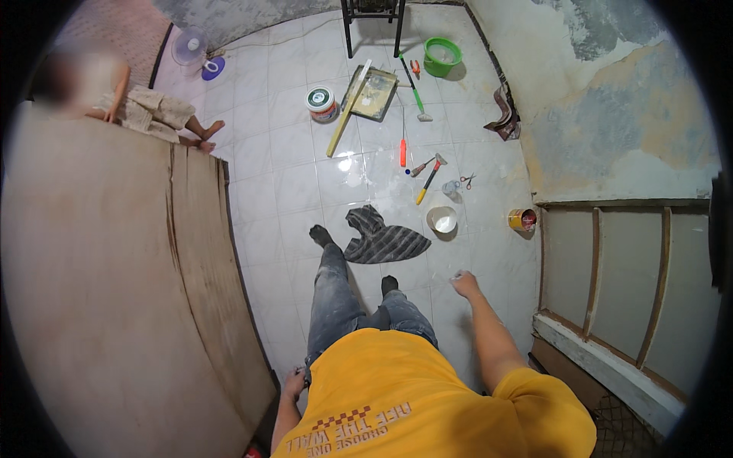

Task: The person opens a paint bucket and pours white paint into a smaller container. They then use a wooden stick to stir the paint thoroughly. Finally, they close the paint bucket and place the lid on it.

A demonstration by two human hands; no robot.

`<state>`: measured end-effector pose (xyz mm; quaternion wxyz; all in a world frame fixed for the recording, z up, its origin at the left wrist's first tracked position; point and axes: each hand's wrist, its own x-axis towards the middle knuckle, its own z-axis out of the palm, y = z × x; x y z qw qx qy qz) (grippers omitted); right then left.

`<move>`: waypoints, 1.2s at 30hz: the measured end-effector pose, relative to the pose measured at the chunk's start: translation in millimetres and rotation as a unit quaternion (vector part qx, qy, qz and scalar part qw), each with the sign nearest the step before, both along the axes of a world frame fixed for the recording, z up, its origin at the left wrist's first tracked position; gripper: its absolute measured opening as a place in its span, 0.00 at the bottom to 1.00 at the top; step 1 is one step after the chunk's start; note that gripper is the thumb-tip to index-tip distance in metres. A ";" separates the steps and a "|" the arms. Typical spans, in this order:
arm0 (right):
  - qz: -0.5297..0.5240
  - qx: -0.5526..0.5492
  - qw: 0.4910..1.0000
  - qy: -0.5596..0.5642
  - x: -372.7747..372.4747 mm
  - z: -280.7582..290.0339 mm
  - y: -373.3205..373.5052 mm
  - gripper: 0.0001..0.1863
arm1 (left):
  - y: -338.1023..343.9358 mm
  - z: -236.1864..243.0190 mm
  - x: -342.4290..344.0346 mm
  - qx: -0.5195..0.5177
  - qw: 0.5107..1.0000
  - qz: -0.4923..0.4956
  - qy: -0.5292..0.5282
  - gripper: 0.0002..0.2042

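Note:
My right hand [463, 284] hangs over the tiles to the right of my legs. Its fingers are curled in, with white residue on them; whatever they hold, if anything, is too small to make out. Beside my left hip, my left hand [295, 380] is also curled, and something dark shows at its fingers that I cannot name. A grey striped cloth [386, 243] lies crumpled on the floor in front of my feet. Beyond my right hand stands a white bowl [442, 221]. A hammer with a yellow-and-black handle [431, 182] lies farther off.
Ahead lie a tray [372, 95], a long straightedge [345, 118], a tub [321, 104], a green bucket [442, 58], a green-handled scraper [415, 95] and scissors [468, 181]. A yellow can [522, 220] stands right. Wooden panels [99, 252] line the left; a person [153, 107] sits behind them.

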<state>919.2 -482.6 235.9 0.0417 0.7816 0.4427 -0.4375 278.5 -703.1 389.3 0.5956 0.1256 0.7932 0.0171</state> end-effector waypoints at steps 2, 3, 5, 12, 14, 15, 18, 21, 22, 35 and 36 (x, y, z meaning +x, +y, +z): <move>-0.019 0.057 0.995 -0.078 15.9 -0.3 8.4 0.21 | 60.6 -24.2 -29.6 -0.010 1.000 0.016 -0.017 0.22; -0.063 0.051 0.993 -0.081 24.0 -1.9 13.7 0.20 | 90.8 -39.5 -44.6 -0.016 0.999 0.022 -0.029 0.22; -0.156 0.035 0.983 -0.088 23.0 -3.9 19.9 0.19 | 160.8 -60.9 -70.5 0.001 0.999 0.012 -0.032 0.23; -0.197 0.039 0.979 0.024 -140.5 68.2 133.3 0.24 | 455.1 -29.5 -186.8 0.147 0.988 -0.046 0.002 0.21; -0.039 0.152 0.987 -0.028 -178.2 62.2 169.4 0.26 | 515.2 -17.1 -213.5 0.233 0.970 0.063 -0.020 0.17; -0.066 0.128 0.990 -0.007 -196.0 65.8 186.7 0.27 | 541.0 -3.6 -217.4 0.238 0.968 0.071 -0.021 0.16; -0.116 0.064 0.991 0.035 -237.7 79.4 255.9 0.29 | 594.2 27.5 -229.1 0.264 0.961 0.078 -0.028 0.16; -0.124 -0.005 0.991 0.051 -251.7 85.0 304.7 0.30 | 596.0 26.2 -242.5 0.264 0.962 0.065 -0.029 0.16; -0.136 -0.029 0.988 0.068 -257.6 99.9 327.4 0.30 | 579.9 19.5 -246.1 0.248 0.966 0.070 -0.017 0.16; -0.364 -0.001 0.929 0.062 -235.3 127.3 319.4 0.27 | 439.2 -85.2 -347.6 -0.050 0.978 -0.189 -0.071 0.23; -0.382 -0.016 0.922 0.061 -235.0 132.5 303.6 0.27 | 462.8 -85.0 -348.6 -0.030 0.992 -0.116 -0.042 0.23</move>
